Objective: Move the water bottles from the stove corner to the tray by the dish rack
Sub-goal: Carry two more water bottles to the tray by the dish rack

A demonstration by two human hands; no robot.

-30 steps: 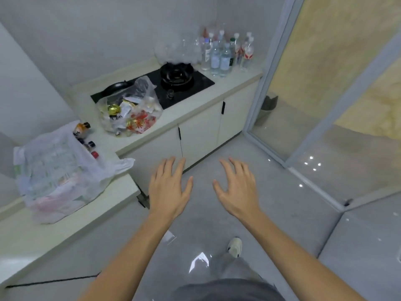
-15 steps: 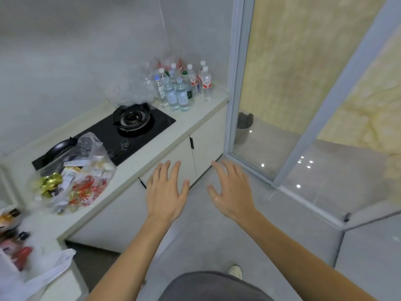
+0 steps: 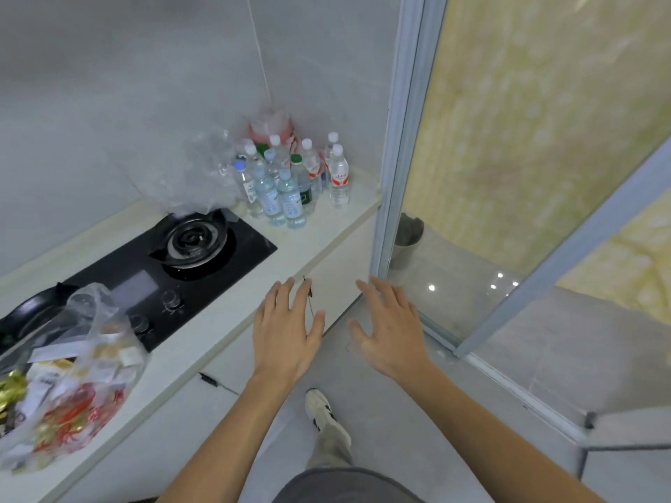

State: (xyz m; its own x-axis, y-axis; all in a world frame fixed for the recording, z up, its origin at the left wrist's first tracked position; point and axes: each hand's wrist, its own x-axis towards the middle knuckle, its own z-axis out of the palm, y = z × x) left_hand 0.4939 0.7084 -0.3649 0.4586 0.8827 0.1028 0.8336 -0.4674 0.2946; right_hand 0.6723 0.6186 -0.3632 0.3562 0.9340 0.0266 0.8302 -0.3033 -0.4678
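Note:
Several clear water bottles (image 3: 290, 183) with white, blue and green caps stand clustered in the far corner of the white counter (image 3: 319, 234), to the right of the black stove (image 3: 174, 263). My left hand (image 3: 285, 330) and my right hand (image 3: 390, 330) are held out palm down with fingers spread, empty, in front of the counter edge and well short of the bottles. No tray or dish rack is in view.
A crumpled clear plastic bag (image 3: 192, 179) lies behind the burner, touching the bottles. A plastic bag of packets (image 3: 69, 379) sits on the counter at left beside a black pan (image 3: 29, 317). A glass sliding door frame (image 3: 394, 139) stands right of the counter. My shoe (image 3: 321, 408) is on the grey floor.
The view has moved closer to the stove corner, so the bottles look larger and more central. Both hands stay open and have come nearer to the counter edge.

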